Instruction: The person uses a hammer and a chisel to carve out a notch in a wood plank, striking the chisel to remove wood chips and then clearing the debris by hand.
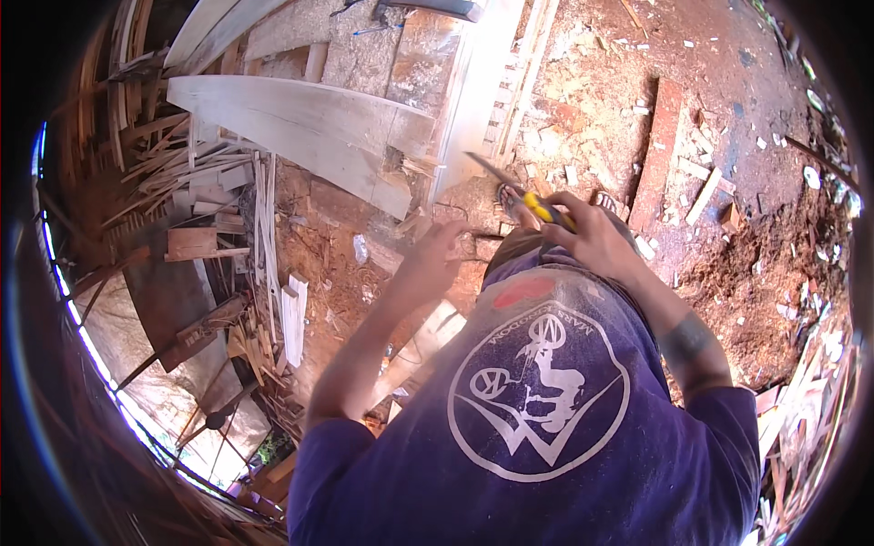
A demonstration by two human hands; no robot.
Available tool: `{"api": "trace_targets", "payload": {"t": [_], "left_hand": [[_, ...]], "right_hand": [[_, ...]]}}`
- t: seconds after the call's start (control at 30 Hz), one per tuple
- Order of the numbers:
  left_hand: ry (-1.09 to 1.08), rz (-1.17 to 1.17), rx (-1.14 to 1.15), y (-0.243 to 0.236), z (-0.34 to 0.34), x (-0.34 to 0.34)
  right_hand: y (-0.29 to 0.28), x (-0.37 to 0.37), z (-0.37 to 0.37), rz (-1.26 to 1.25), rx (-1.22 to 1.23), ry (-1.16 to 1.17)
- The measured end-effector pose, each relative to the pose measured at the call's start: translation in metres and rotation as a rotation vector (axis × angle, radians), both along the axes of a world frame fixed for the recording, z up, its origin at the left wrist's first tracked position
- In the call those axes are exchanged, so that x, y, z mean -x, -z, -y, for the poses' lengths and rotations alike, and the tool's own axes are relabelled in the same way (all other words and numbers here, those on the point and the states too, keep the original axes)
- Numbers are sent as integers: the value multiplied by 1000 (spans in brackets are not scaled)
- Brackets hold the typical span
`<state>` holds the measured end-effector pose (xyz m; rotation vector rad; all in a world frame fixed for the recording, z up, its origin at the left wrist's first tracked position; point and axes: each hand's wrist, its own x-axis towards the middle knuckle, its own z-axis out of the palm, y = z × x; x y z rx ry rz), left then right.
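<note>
My right hand [587, 232] is closed on a hand tool [542, 205] with a yellow-and-black handle and a long, narrow dark blade that points up and left. My left hand [439, 255] is a little to the left and lower, slightly blurred, its fingers loosely bent with nothing visible in them. Beyond the blade lies a long pale board [469, 82], lit brightly. A wide tapered board [273, 114] meets it from the left, with small splintered pieces [414, 164] near the junction. My sandalled feet show partly behind the tool and right hand.
A heap of thin wood offcuts [182, 168] fills the left side. A dark bar-like object [428, 11] sits at the top. A reddish plank [655, 155] lies on the right among wood chips and dark sawdust [765, 273]. More sticks [792, 428] pile up at lower right.
</note>
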<state>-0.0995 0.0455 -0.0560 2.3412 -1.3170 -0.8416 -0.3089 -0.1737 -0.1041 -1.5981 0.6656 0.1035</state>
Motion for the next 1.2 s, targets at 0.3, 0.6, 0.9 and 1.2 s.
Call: {"api": "trace_targets", "payload": {"t": [0.3,0.6,0.9,1.2], "left_hand": [[-407,-265,-134,15,-60,9],[-501,-278,-121,28,-107,-12],[-374,-179,-133,20,-82,-36],[-371,-205,30,9,-50,-30]], "right_hand": [[18,-88,-38,346,9,-167],[9,-105,-50,159,-261,-134],[6,-113,-51,177,-297,-123],[29,-91,-66,86,-874,177]]}}
